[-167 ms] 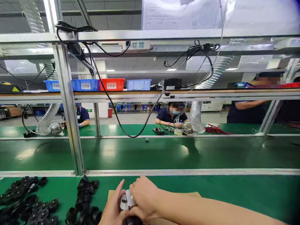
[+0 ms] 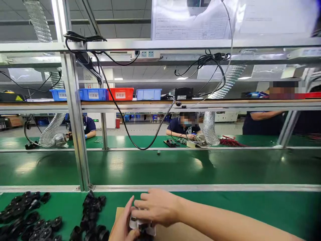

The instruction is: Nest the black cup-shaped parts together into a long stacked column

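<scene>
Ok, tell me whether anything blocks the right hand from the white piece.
Nothing visible does: the right hand is over the white piece, its fingers partly covering it, while the left hand holds its left side.

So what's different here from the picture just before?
The right hand has uncurled: its fingers now stretch leftward over the white part; whether they touch it is unclear. The left hand still holds that part from the left. The black parts on the green bench lie as before.

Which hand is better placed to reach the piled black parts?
Likely the left hand: it's nearer the black parts, though holding the white piece; the right hand is farther away.
</scene>
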`<state>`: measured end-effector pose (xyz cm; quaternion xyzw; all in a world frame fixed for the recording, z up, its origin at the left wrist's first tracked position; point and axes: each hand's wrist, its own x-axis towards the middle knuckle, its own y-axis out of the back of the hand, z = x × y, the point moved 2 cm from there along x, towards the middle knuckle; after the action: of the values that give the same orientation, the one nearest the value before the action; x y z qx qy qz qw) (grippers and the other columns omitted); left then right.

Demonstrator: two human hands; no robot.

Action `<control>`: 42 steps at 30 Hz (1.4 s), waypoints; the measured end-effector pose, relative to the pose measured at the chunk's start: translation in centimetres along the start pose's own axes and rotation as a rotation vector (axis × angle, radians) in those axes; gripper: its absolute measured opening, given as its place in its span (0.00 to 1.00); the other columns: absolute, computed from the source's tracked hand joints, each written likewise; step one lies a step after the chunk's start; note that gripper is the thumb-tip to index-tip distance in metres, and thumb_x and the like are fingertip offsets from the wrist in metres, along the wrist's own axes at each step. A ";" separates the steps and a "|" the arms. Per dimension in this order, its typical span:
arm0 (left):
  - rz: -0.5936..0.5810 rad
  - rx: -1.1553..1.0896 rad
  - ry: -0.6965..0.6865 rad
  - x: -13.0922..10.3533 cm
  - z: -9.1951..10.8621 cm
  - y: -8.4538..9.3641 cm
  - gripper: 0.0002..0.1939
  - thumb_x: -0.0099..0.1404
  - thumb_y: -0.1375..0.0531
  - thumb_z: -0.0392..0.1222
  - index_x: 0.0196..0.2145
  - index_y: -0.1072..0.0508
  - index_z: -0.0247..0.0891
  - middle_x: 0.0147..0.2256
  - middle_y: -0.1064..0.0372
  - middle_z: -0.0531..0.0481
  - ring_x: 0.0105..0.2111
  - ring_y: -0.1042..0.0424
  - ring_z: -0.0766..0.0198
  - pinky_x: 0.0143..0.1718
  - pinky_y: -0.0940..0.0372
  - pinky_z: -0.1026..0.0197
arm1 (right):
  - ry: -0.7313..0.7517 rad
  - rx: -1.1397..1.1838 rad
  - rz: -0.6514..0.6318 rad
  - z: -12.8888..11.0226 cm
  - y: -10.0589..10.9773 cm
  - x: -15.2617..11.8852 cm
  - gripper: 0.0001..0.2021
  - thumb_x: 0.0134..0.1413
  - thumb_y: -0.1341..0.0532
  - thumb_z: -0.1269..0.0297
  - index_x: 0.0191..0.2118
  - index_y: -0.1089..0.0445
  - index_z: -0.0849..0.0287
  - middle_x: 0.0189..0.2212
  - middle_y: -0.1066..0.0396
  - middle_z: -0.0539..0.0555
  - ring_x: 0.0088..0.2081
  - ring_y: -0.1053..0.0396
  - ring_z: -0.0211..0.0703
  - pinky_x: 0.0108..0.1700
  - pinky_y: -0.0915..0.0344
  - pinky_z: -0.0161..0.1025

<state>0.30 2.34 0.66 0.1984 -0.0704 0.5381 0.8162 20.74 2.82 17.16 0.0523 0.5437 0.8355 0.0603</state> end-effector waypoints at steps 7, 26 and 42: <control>-0.005 -0.023 0.045 0.3 -0.3 -0.1 0.55 0.60 0.31 0.40 0.77 0.55 0.44 0.69 0.37 0.38 0.69 0.38 0.38 0.69 0.40 0.43 | 0.389 0.033 -0.014 2.5 -0.7 1.5 0.18 0.57 0.31 0.65 0.52 0.31 0.61 0.47 0.25 0.56 0.42 0.32 0.48 0.27 0.44 0.43; 0.025 -0.096 0.070 -0.2 2.4 -0.6 0.55 0.65 0.30 0.50 0.77 0.59 0.45 0.65 0.32 0.34 0.59 0.26 0.41 0.61 0.32 0.45 | -0.189 0.070 -0.138 -1.1 -0.7 2.1 0.31 0.55 0.33 0.39 0.49 0.28 0.65 0.39 0.23 0.60 0.34 0.30 0.52 0.32 0.40 0.46; -0.024 -0.080 0.202 1.7 5.1 0.1 0.36 0.69 0.34 0.57 0.71 0.38 0.54 0.53 0.21 0.44 0.58 0.25 0.39 0.62 0.34 0.37 | 0.786 -0.180 0.147 5.3 -2.1 2.4 0.23 0.78 0.55 0.63 0.56 0.23 0.49 0.63 0.30 0.52 0.49 0.29 0.43 0.33 0.33 0.38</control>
<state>1.37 1.76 5.85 0.1111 -0.0071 0.5424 0.8327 19.28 8.81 17.47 -0.2376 0.4447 0.8383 -0.2077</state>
